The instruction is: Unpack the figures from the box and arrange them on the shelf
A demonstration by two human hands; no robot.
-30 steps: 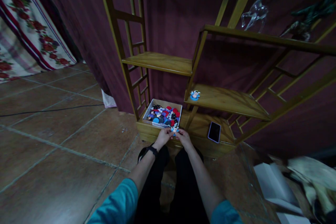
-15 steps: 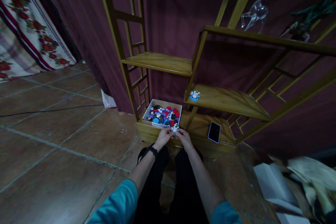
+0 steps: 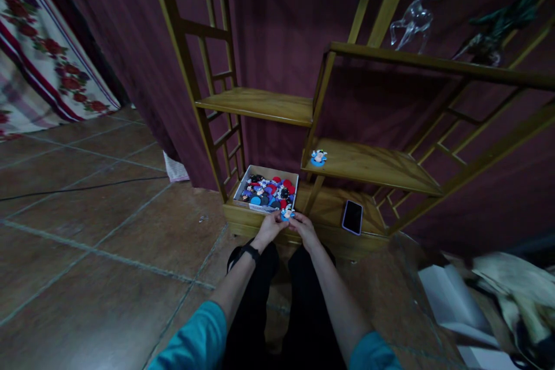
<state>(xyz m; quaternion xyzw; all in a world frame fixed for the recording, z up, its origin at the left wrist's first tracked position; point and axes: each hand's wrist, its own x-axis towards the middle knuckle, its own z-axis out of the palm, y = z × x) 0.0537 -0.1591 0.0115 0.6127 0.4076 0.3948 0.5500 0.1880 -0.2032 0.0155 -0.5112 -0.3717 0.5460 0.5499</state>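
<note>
Between my two hands is a small figurine with a white top and a round blue base. My left hand pinches it from the left, and my right hand grips its right side. Just beyond them a shallow cardboard box holds many small figures with red, blue, purple and black parts. A similar figurine on a blue base stands at the left front corner of the middle shelf.
A phone lies on the low wooden ledge to the right. Above, a clear glass deer and a dark green ornament stand on the upper shelf. White boxes lie on the floor at right; a black cable crosses the tiles at left.
The figurine between my hands has tipped so its blue base shows more, and it sits slightly higher. My view has shifted a little to the right.
</note>
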